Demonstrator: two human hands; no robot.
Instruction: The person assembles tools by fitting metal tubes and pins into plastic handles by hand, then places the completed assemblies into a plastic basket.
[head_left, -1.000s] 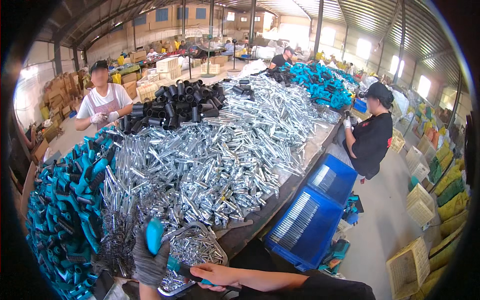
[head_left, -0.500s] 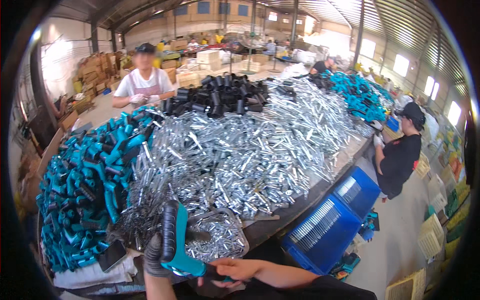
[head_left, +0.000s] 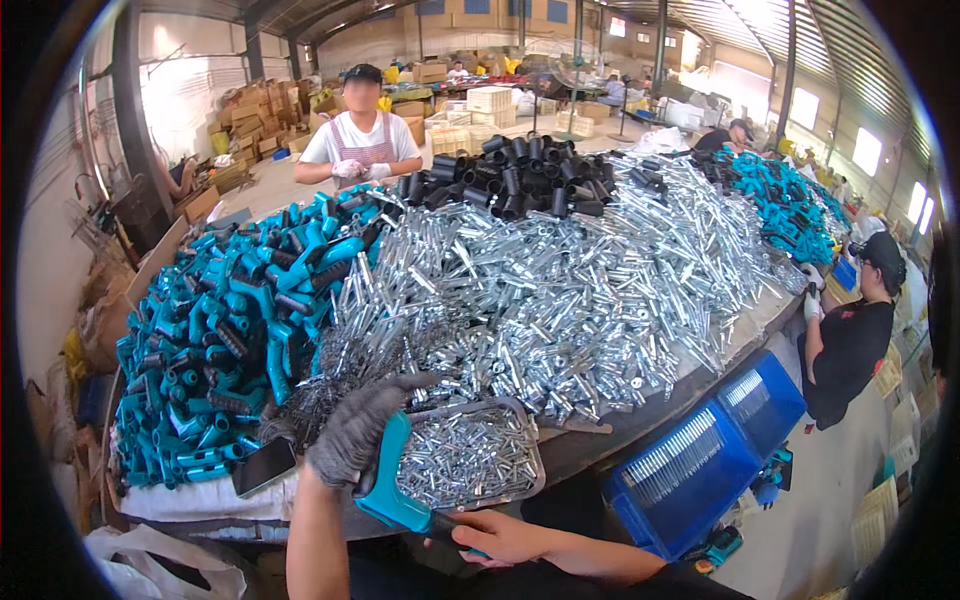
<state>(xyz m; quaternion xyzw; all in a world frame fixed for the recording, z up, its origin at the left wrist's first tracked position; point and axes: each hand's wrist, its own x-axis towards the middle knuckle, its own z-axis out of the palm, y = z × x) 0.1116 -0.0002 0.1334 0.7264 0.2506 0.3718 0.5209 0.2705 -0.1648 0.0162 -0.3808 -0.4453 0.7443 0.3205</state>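
Right hand [head_left: 503, 535] around teal tool [head_left: 397, 503], left hand [head_left: 350, 440], hold unclear; tray [head_left: 541, 467] of metal pieces [head_left: 465, 455], bin [head_left: 690, 515] of rods [head_left: 672, 468]

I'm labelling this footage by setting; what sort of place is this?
Probably a factory assembly workshop: silver metal parts lie heaped beside a pile of teal-and-black handles, with a white-gloved co-worker behind them.
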